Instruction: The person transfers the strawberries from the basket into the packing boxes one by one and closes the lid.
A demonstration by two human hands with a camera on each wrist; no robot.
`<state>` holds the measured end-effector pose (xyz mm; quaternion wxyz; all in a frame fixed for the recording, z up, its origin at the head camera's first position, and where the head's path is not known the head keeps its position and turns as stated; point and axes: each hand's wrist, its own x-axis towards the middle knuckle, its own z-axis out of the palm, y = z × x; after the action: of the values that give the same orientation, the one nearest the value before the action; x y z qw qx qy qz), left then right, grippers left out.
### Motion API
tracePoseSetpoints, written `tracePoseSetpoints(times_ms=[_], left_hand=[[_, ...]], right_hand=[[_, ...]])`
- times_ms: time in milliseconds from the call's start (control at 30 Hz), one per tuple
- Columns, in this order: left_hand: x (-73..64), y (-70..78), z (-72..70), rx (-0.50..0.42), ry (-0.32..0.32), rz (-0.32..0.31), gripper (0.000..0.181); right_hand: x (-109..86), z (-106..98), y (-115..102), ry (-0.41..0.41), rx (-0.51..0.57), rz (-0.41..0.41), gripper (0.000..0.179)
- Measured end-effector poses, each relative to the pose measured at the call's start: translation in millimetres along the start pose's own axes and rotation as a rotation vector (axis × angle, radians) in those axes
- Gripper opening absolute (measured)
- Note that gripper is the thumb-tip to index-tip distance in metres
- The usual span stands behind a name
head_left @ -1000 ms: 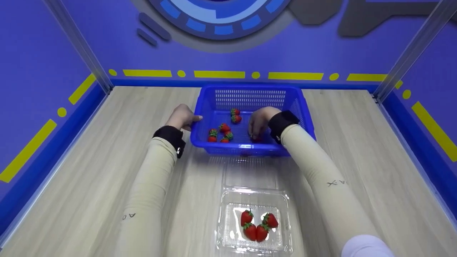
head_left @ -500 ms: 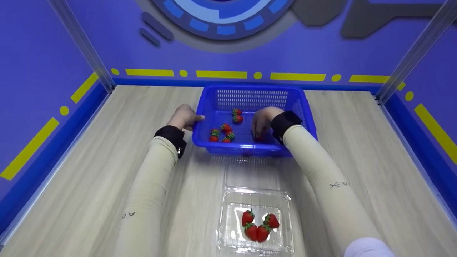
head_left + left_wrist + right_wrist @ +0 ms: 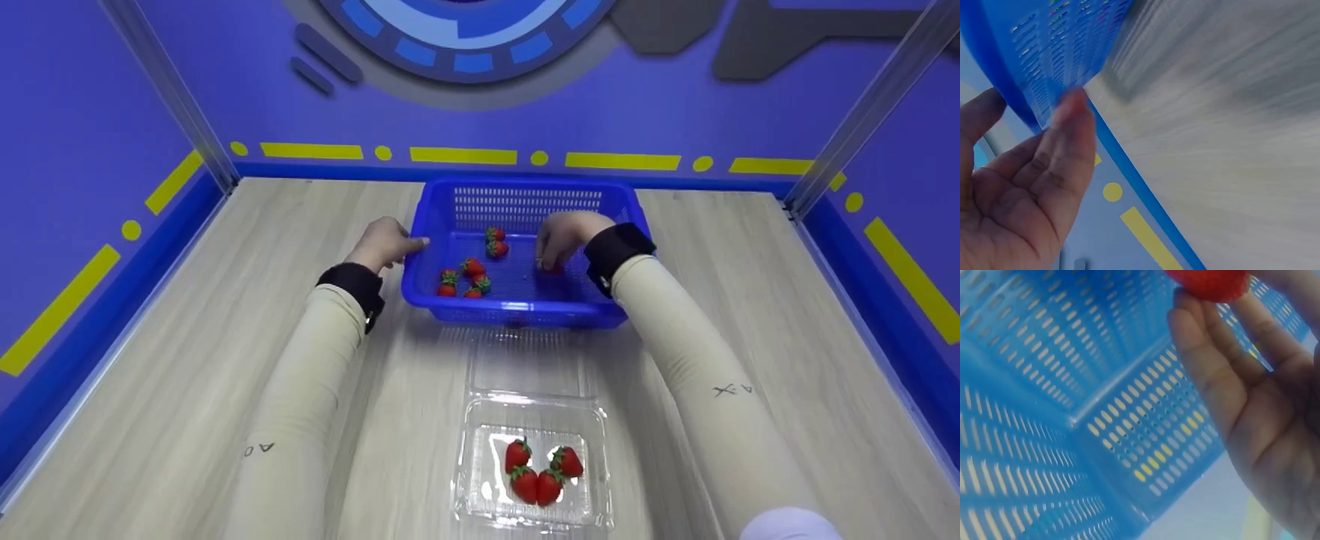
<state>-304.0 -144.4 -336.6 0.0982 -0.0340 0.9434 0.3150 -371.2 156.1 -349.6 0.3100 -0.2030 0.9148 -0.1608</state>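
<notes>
My left hand [image 3: 384,244] grips the left rim of a blue perforated plastic basket [image 3: 517,306]. In the left wrist view its thumb lies over the rim, and the fingers [image 3: 1075,129] are against the outer wall. Inside the basket, right of its middle, my right hand [image 3: 568,234] pinches a red strawberry [image 3: 1213,282], which its fingers mostly hide in the head view. Several more strawberries [image 3: 472,267] lie on the basket floor to the left of that hand.
A clear plastic clamshell box [image 3: 465,450] lies unfolded on the wooden table [image 3: 187,360], nearer than the basket. Several strawberries [image 3: 549,487] sit in its near half. Blue walls [image 3: 487,127] enclose the table at the back and both sides.
My right hand has moved up and slightly right inside the basket, with a strawberry in its fingers. The left hand stays at the left rim.
</notes>
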Motion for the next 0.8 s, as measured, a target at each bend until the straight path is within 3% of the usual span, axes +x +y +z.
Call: tracePoseSetpoints(times_ms=[133,267,600,800], left_hand=[[1.7,3.4,-2.6,0.034,0.056,0.084,0.058],[-1.0,8.2,-5.8,0.055,0.094,0.160,0.051],[-31.7,36.5,-22.1,0.080,0.040,0.320,0.041],[-57.6,52.7,-28.5,0.075,0.010,0.395,0.038]], right_hand=[[-14.2,-5.2,3.1,0.109,-0.027,-0.020,0.024],[-26.4,-10.4,3.1,0.234,-0.026,-0.073,0.024],[-68.3,-31.1,-6.4,0.488,-0.002,-0.247,0.027],[-96.1,-26.8,-9.0,0.543,0.007,-0.309,0.027]])
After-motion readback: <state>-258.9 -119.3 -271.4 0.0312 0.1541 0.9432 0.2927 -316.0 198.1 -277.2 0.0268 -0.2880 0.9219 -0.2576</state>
